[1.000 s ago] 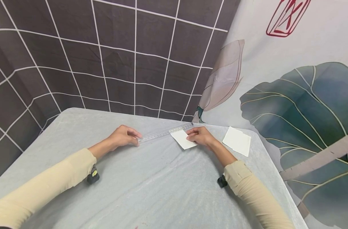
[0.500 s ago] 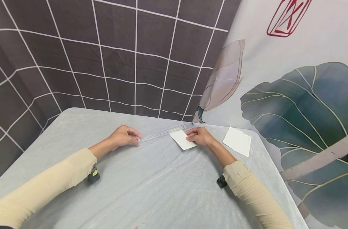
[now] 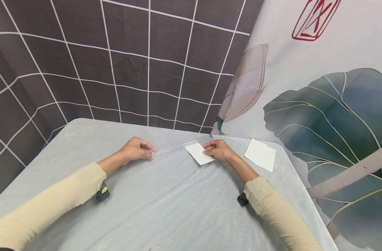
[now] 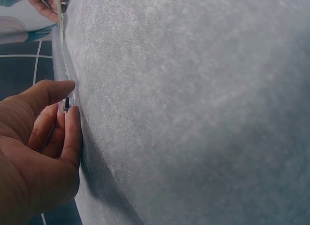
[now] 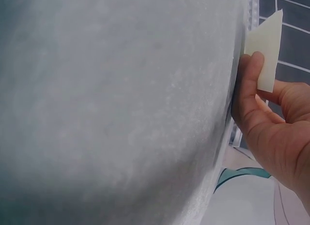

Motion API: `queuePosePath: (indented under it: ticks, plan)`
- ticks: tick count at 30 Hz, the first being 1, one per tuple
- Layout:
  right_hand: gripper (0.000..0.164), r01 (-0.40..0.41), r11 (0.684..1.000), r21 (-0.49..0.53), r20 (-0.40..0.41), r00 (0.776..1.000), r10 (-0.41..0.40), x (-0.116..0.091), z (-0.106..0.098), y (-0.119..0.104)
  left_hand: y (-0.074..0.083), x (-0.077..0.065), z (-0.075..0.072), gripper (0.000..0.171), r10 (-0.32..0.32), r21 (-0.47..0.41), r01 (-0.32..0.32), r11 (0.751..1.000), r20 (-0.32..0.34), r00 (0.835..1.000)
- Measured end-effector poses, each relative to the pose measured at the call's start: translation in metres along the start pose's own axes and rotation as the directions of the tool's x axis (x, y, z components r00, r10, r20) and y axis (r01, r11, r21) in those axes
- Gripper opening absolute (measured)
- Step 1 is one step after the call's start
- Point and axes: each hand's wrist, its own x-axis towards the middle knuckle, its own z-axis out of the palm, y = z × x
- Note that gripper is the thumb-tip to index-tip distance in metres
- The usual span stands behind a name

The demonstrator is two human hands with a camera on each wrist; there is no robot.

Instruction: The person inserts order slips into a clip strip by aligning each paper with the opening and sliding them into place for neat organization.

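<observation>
A long clear plastic ruler lies slantwise near the back of the cloth-covered table. At its left end, my left hand pinches the ruler between thumb and fingers; the left wrist view shows that end between thumb and fingertips. My right hand holds a white square of paper by its right side, with the paper's upper edge at the ruler's near side. In the right wrist view the paper is tilted up from the cloth between thumb and fingers, beside the ruler.
Overlapping white paper pieces lie to the right of my right hand. A light grey cloth covers the table. Behind it hangs a dark curtain with white grid lines, and a leaf-printed cloth hangs at the right.
My right hand has shifted very slightly left and toward me with the paper, sliding it a little from the ruler. The left hand and the ruler stay in place.
</observation>
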Motion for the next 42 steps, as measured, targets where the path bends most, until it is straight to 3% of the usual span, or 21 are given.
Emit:
queuePosePath:
  ticks: [32,42]
  plan:
    - [0.040,-0.024,1.000,0.002,0.032,0.999,0.024,-0.0021,0.0061,-0.0075,0.0007,0.0001,-0.0005,0.044,-0.010,0.010,0.010,1.000,0.002,1.000]
    - [0.040,0.008,1.000,0.000,0.037,0.999,-0.008,-0.0016,0.0095,-0.0051,-0.0009,0.0014,0.0007,0.044,-0.011,0.007,0.011,1.000,0.002,1.000]
